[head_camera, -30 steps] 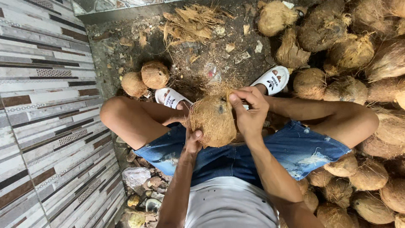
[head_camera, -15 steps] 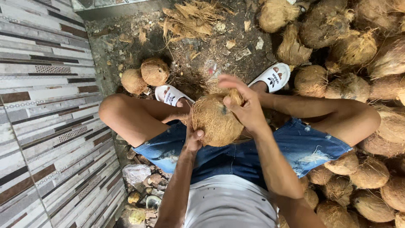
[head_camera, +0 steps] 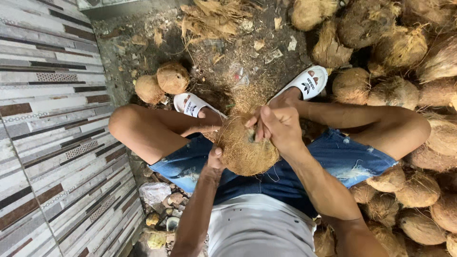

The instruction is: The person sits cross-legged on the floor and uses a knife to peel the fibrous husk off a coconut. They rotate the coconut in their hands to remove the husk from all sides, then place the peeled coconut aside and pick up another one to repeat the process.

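I sit with knees apart, in blue denim shorts and white slide sandals. Between my thighs I hold a brown, fibrous coconut [head_camera: 243,150]. My left hand [head_camera: 215,162] cups its lower left side from below. My right hand [head_camera: 275,126] is closed over its top right, fingers pinching the husk fibre there. Whether a tool is under the coconut is hidden.
A heap of husked coconuts [head_camera: 404,52] fills the right side and continues down past my right leg. Two peeled coconuts [head_camera: 162,83] lie by my left foot. Loose husk fibre [head_camera: 214,19] litters the dirt ahead. A striped tiled wall [head_camera: 52,143] runs along the left; scraps [head_camera: 164,209] lie below it.
My right hand has slid from the coconut's far right edge onto its top and closed on the fibre. The coconut has turned slightly and sits a little lower.
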